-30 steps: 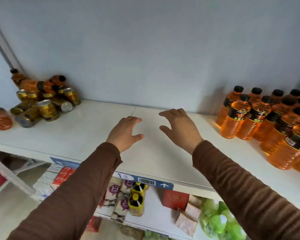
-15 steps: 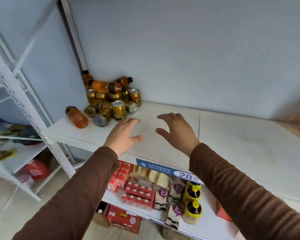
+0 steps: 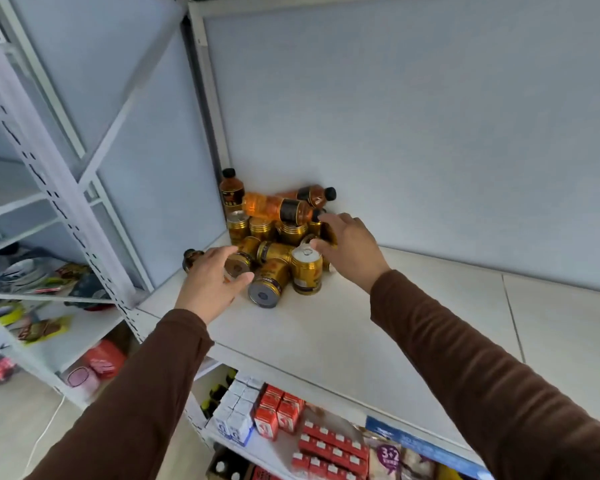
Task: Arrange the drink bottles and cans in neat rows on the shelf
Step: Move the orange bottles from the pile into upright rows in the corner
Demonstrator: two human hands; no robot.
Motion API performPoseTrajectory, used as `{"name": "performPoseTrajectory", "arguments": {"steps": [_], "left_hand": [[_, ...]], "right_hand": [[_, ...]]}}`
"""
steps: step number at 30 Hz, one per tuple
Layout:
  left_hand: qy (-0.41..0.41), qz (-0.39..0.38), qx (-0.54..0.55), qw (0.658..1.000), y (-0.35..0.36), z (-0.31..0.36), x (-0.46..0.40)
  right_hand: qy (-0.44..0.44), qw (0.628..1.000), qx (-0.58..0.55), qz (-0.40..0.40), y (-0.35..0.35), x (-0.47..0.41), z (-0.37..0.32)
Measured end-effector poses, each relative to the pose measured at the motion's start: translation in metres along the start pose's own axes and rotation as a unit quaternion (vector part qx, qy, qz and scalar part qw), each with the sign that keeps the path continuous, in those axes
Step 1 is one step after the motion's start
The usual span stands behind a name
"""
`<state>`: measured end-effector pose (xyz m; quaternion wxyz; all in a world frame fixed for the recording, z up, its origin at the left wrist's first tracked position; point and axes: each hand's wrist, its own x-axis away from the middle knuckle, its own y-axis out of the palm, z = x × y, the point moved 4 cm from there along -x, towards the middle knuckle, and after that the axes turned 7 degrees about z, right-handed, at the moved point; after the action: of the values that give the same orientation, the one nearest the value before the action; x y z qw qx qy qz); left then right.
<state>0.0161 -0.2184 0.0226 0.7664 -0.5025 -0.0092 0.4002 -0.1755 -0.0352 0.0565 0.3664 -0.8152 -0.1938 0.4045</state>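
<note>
A heap of gold drink cans (image 3: 274, 252) fills the back left corner of the white shelf (image 3: 326, 327). One gold can (image 3: 306, 270) stands upright at the front; others lie on their sides. Orange bottles with black caps lie across the heap: one (image 3: 279, 208) on top, another (image 3: 314, 195) behind it. A dark bottle (image 3: 231, 191) stands in the corner. Only the end of a further bottle (image 3: 192, 257) shows behind my left hand. My left hand (image 3: 210, 284) hovers open at the heap's left front. My right hand (image 3: 349, 249), fingers spread, touches the cans at the heap's right.
The shelf's grey back wall and a left side panel (image 3: 153, 188) close in the corner. A perforated upright (image 3: 49, 174) stands at the left. Below the shelf sit red and white cartons (image 3: 274, 414) and snack packs. A neighbouring rack (image 3: 32, 271) holds packets.
The view has swung left, away from the upright orange bottles on the right. Both hands have moved forward to the heap of cans, which now fills the middle of the view.
</note>
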Motion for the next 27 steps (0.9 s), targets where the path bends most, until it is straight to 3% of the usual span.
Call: {"name": "performPoseTrajectory", "arguments": {"steps": [8,14,23,27], "left_hand": [[-0.194,0.023,-0.019,0.981,-0.003,-0.106,-0.036],[-0.319,-0.064,0.15,0.934,0.032,-0.142,-0.063],[-0.363,-0.137,0.27,0.881,0.054,-0.162,-0.089],[-0.313,-0.116,0.272,0.902,0.044,-0.161,-0.09]], "right_hand": [[0.08,0.995,0.044,-0.025,0.058,-0.075,0.012],[0.117,0.99,0.075,-0.037,0.084,-0.091,0.01],[0.13,0.991,-0.028,-0.014,0.083,-0.096,0.011],[0.142,0.985,-0.087,0.043,0.07,-0.103,0.006]]}}
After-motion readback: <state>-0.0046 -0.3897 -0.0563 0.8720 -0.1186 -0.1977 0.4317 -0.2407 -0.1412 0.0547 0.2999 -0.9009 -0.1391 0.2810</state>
